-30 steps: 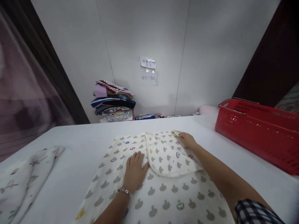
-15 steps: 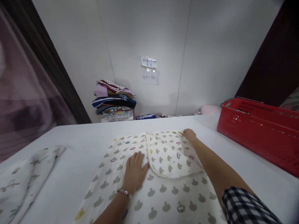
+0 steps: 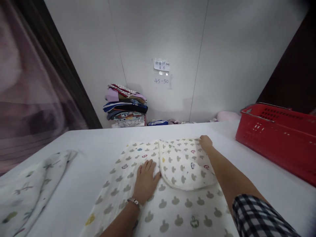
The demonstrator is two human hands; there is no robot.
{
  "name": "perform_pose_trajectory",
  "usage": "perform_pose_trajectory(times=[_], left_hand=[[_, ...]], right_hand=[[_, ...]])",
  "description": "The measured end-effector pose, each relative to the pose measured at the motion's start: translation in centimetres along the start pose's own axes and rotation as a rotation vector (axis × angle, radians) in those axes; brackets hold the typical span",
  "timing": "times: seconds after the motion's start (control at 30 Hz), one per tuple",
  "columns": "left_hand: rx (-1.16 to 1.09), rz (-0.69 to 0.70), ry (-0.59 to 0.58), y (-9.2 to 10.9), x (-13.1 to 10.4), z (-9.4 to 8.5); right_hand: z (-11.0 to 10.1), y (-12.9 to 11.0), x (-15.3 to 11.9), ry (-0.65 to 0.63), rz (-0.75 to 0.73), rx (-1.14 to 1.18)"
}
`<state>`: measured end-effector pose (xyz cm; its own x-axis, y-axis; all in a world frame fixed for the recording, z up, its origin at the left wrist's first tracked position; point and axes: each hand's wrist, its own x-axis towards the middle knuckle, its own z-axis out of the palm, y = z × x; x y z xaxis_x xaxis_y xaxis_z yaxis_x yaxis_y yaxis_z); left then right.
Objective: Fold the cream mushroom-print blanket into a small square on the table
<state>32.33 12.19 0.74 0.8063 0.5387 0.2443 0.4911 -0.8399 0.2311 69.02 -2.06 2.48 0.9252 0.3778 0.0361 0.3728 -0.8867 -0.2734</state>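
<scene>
A white baby blanket [image 3: 177,207] printed with grey and a few coloured mushrooms lies spread on the white table. Its far right part shows a folded layer with a rounded lower edge [image 3: 185,188]. My left hand [image 3: 147,181] rests flat on the blanket, fingers stretched out, just left of that layer. At the blanket's far right corner, my right hand [image 3: 206,142] is closed on the edge; its fingertips are partly hidden. A bracelet [image 3: 134,200] circles my left wrist.
Another white printed cloth [image 3: 37,187] lies at the left of the table [image 3: 84,154]. A red plastic basket [image 3: 276,141] stands at the right. Behind the table's far edge are a stack of folded clothes [image 3: 125,105] and a wall with paper notes [image 3: 162,72].
The whole view has shifted slightly, so everything appears a little further right. Both hands keep the same places on the blanket.
</scene>
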Motion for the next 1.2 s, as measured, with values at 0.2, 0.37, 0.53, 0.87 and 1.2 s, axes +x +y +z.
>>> perform_pose_trajectory(times=[0.2,0.37,0.53,0.87,1.2], left_hand=[[-0.001,-0.007,-0.012,0.2,-0.1,0.0],[0.002,-0.022,-0.035,0.4,-0.1,-0.3],[-0.002,-0.021,-0.03,0.3,0.0,-0.3],[-0.002,-0.029,-0.051,0.3,0.0,-0.3],[-0.015,-0.021,-0.049,0.8,0.0,-0.4]], right_hand=[[-0.1,0.2,1.4,-0.117,-0.013,0.048],[-0.9,0.6,2.1,-0.213,-0.045,0.143],[-0.6,1.0,1.9,-0.152,-0.024,0.199],[-0.7,0.1,0.8,-0.059,-0.018,0.161],[-4.0,-4.3,-16.5,-0.279,-0.858,0.439]])
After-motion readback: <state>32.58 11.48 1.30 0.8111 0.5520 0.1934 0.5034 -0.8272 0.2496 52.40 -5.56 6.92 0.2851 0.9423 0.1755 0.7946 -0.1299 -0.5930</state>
